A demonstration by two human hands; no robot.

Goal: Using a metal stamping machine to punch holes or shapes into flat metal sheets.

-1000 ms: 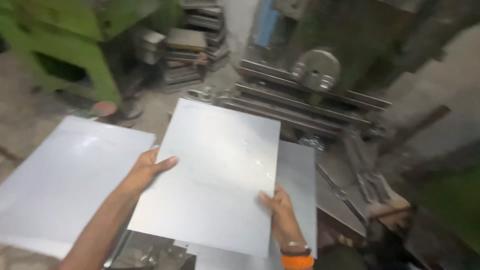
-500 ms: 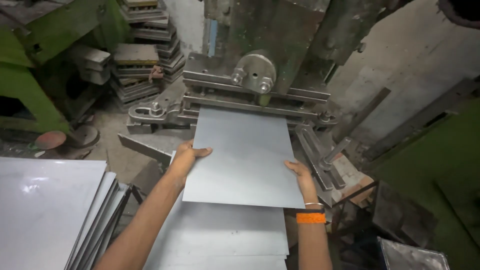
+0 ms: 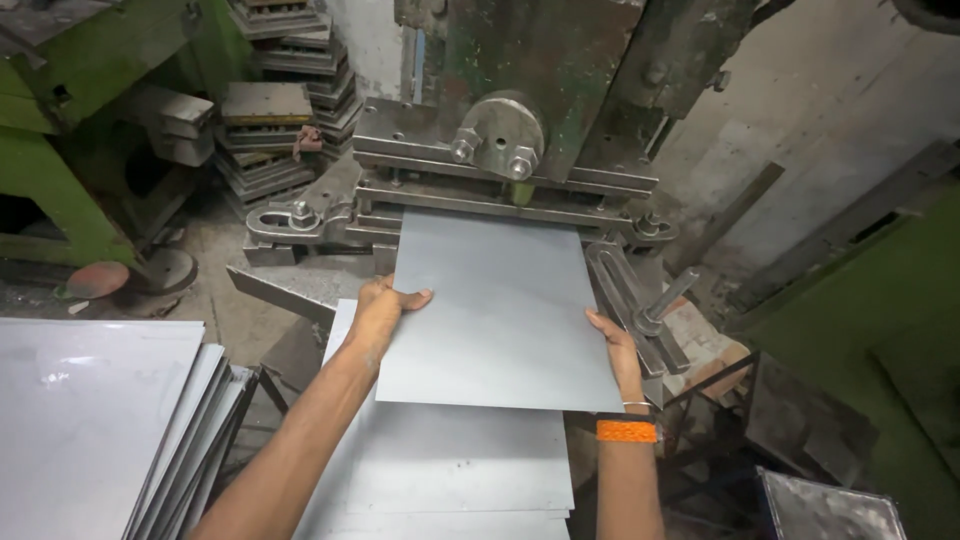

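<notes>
Now the metal sheet point(image 3: 500, 310) sits with its far edge tucked under the head of the press point(image 3: 510, 150), where half a second ago that edge was only nearing the machine, and a second ago the sheet was held out over open floor away from the press. That shift suggests the feeding stage is mostly done and the sheet is being lined up against the far stop, though where the hidden edge ends cannot be seen.

The left hand point(image 3: 385, 310) is clamped on the sheet's left edge, thumb on top and fingers beneath. The right hand point(image 3: 615, 350) presses along the right edge near the near corner, its grip closed on the sheet, with an orange band point(image 3: 626, 431) at the wrist.

The sheet lies nearly flat, tilted slightly down toward the near side. It looks close to square; its slightly longer run seems to go from near to far, pointing into the press. Its near edge overhangs a stack of similar sheets point(image 3: 450, 470) just below. At near left a second pile of sheets point(image 3: 90, 420) lies well apart, and stacked dark metal blocks point(image 3: 265, 120) stand at far left.
</notes>
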